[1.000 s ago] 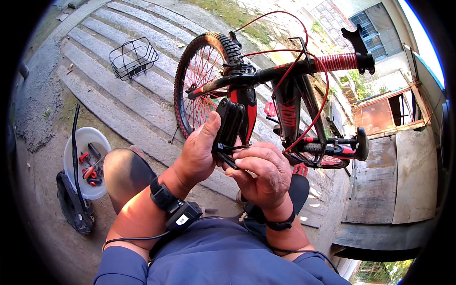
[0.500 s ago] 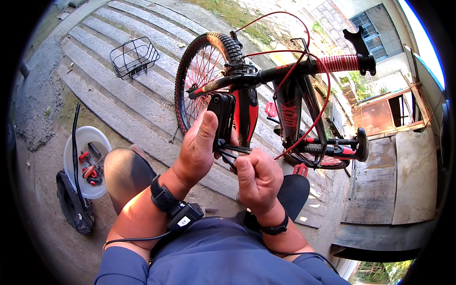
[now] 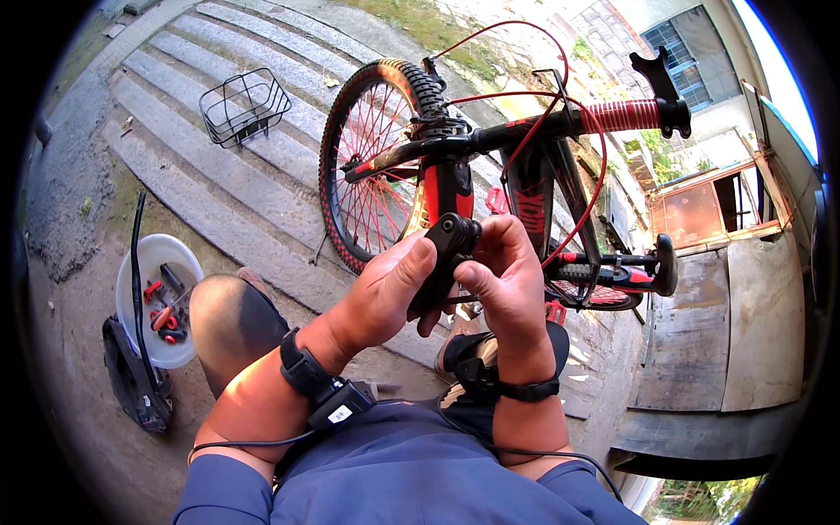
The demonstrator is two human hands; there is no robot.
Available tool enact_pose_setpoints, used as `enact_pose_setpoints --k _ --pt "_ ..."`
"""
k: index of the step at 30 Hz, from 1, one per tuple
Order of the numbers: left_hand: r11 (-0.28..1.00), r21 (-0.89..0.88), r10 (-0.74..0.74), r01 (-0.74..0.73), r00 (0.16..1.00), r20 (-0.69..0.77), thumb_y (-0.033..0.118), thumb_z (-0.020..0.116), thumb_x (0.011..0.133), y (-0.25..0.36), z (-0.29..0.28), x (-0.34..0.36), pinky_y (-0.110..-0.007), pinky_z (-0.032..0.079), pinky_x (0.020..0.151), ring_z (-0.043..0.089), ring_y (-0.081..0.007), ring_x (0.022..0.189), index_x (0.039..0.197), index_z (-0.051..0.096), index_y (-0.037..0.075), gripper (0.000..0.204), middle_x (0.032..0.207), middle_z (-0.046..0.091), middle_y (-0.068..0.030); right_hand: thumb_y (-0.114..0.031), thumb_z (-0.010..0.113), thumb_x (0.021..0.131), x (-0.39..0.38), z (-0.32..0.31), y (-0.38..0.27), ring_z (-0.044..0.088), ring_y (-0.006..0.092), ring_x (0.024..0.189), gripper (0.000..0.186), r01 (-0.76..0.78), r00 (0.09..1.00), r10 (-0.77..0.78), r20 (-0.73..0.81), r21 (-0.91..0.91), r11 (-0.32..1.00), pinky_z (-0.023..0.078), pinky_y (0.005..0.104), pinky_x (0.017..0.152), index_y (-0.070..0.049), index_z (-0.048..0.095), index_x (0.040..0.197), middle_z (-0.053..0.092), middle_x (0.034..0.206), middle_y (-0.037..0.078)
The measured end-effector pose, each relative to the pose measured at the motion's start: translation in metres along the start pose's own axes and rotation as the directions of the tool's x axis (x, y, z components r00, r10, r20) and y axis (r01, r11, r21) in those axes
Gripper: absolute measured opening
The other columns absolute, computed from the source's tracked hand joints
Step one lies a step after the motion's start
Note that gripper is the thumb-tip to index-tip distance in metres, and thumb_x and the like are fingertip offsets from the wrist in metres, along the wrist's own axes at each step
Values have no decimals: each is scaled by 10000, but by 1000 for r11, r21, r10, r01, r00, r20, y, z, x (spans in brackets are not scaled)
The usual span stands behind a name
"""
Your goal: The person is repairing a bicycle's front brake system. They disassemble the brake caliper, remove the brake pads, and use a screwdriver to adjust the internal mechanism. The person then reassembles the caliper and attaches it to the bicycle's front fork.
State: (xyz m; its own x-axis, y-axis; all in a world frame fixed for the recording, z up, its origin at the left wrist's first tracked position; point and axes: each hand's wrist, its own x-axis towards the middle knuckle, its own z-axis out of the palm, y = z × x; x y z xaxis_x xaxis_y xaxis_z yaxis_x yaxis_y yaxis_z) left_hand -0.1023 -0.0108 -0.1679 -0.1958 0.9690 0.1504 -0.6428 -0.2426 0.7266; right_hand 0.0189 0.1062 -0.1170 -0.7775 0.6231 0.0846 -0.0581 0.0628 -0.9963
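A black folding multi-tool (image 3: pixel 449 242) is held up in front of my body, its round-ended pivot pointing up and away. My left hand (image 3: pixel 376 289) is closed round its body, the thumb lying along the near side. From the other side my right hand (image 3: pixel 510 282) grips it, thumb pressed on its edge and fingers curled behind the pivot end. A thin dark key shows below, between the hands; its tip is hidden. Just beyond them stands a black and red bicycle (image 3: pixel 455 143) with its front wheel (image 3: pixel 372 166) to the left.
A wire basket (image 3: pixel 247 109) sits on the slatted paving. By my left knee, a white tub (image 3: pixel 188 352) holds several red and black tools. A long black tube (image 3: pixel 136 280) leans over it, beside a dark bag (image 3: pixel 131 376). Wooden boards (image 3: pixel 687 324) stand on the right.
My right hand has moved up from the fanned-out keys to the tool's upper end. The tool has come lower and right, and most keys no longer stick out.
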Motion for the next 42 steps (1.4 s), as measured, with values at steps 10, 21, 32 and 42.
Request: enact_pose_setpoints --k 10,21,32,42 --pt "970 -89 -216 227 969 116 635 309 1010 4 -3 -1 -217 424 441 577 -117 504 1122 572 27 672 734 626 -76 -137 815 817 -6 13 -9 668 161 902 441 -297 953 275 128 224 928 578 276 746 -25 607 1190 686 1130 108" --pt "989 -13 -144 144 989 19 439 797 811 1 -5 8 -184 439 547 621 -81 675 1380 440 14 795 919 614 -38 1 733 870 -3 20 -4 683 177 899 289 51 999 -48 -24 189 981 590 299 761 -12 606 1129 693 1121 146" --pt "980 -76 -174 184 977 126 177 852 715 7 -1 5 -314 535 786 674 -212 906 1468 291 6 954 1171 575 -117 -145 724 917 2 9 -4 669 121 823 230 -63 992 73 -100 99 993 549 263 757 -5 608 1058 714 974 90" --pt "463 852 387 -246 920 55 223 924 683 -15 1 1 -275 514 681 633 -144 826 1272 487 -9 769 1017 651 -87 -285 599 1003 0 7 17 702 201 821 255 -113 962 243 -128 623 774 591 329 745 -35 603 1052 708 944 120"
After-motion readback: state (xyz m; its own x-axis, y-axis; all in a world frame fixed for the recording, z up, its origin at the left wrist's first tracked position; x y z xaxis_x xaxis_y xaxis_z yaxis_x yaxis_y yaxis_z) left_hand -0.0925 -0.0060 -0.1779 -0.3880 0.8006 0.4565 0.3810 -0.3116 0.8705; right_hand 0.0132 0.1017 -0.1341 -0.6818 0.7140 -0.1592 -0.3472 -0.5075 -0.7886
